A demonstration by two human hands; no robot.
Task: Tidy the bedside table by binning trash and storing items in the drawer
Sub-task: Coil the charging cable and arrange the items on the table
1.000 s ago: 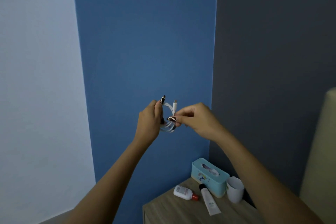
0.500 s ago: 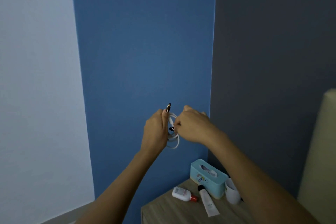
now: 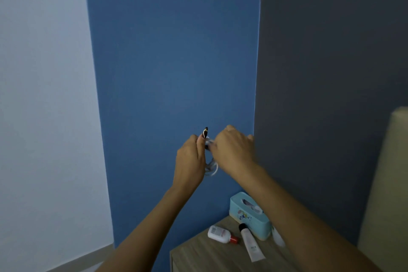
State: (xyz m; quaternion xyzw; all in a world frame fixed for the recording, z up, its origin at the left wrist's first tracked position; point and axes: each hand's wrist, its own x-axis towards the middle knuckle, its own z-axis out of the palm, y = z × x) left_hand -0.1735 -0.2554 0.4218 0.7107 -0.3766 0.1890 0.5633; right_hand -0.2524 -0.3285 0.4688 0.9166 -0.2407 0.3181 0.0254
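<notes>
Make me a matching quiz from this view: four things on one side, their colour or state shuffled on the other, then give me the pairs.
Things:
1. cable
2. tissue box
3. small bottle
4. tube

Descriptions:
A. teal
B. red cap, lying on the bedside table
C. black cap, lying on the bedside table
D. coiled, held between the left hand and right hand

Pairs: 1-D, 2-A, 3-B, 4-C

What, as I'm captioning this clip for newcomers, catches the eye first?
At centre, the left hand and right hand hold a coiled white cable up before the blue wall. Lower right, a pale wooden bedside table carries a light blue tissue box, a black-capped white tube and a red-capped small white bottle.
</notes>
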